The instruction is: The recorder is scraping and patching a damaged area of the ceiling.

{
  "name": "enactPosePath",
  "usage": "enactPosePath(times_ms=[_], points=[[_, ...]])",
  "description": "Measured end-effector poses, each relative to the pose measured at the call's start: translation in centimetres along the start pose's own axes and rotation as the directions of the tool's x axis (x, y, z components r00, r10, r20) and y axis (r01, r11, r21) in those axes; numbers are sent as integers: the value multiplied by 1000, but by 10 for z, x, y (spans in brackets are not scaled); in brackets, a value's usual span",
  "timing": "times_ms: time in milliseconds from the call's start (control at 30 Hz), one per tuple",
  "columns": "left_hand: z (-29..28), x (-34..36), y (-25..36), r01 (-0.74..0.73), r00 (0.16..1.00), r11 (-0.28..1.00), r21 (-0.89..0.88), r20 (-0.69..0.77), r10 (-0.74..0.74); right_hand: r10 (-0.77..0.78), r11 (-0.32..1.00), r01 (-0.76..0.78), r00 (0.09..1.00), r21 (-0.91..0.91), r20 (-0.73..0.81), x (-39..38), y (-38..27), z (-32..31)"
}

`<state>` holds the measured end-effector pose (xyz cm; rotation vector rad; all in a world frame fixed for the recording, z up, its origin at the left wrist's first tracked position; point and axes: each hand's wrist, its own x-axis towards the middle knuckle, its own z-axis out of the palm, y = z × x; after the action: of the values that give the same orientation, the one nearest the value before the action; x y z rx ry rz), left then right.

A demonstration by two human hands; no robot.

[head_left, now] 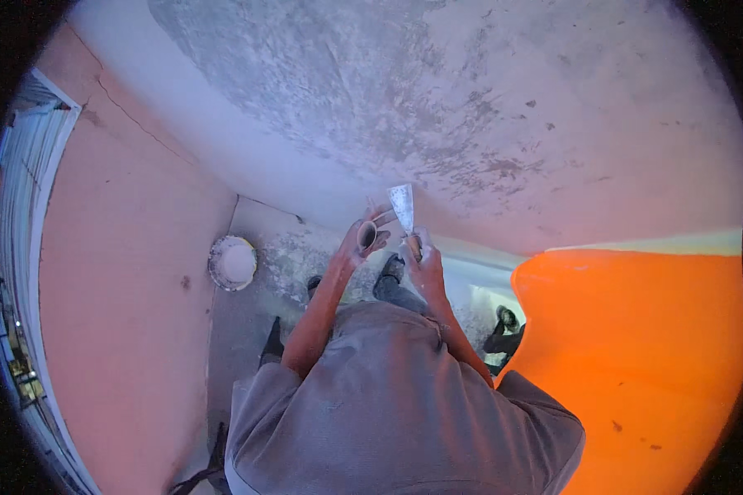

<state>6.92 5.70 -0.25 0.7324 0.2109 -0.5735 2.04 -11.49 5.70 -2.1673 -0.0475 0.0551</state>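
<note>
While the right hand's (422, 262) fingers clamp a scraper's (401, 205) handle, the left hand (354, 244), left of the scraper, grips a round hollow-looking piece (366, 236); beyond the scraper, wall (586, 157) coating appears partial, grey patches (297, 70) remaining.

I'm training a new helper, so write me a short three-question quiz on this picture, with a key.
1. Which hand grips the scraper?
2. Where is the bucket in the picture?
A) left of both hands
B) right of both hands
C) between the hands
3. Fill in: the large surface at the lower right is bright ____.

Key: 1. the right hand; 2. A; 3. orange.
</note>
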Motion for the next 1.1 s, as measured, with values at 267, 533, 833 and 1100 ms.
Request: enactPosePath(times_ms=[267,533,833,1100], points=[[35,23,-3,6,990,971,238,-141,29,-92,995,95,988,-19,123,12,20,-31],[28,54,-30,-125,980,992,-12,-160,121,-23,998,10,974,56,226,18,33,-16],[13,67,-39,-47,987,999,0,-157,47,-221,945,249,964,-213,145,15,50,-8],[42,44,-11,-17,965,998,-63,-261,0,-11,998,5,995,63,102,17,31,-7]])
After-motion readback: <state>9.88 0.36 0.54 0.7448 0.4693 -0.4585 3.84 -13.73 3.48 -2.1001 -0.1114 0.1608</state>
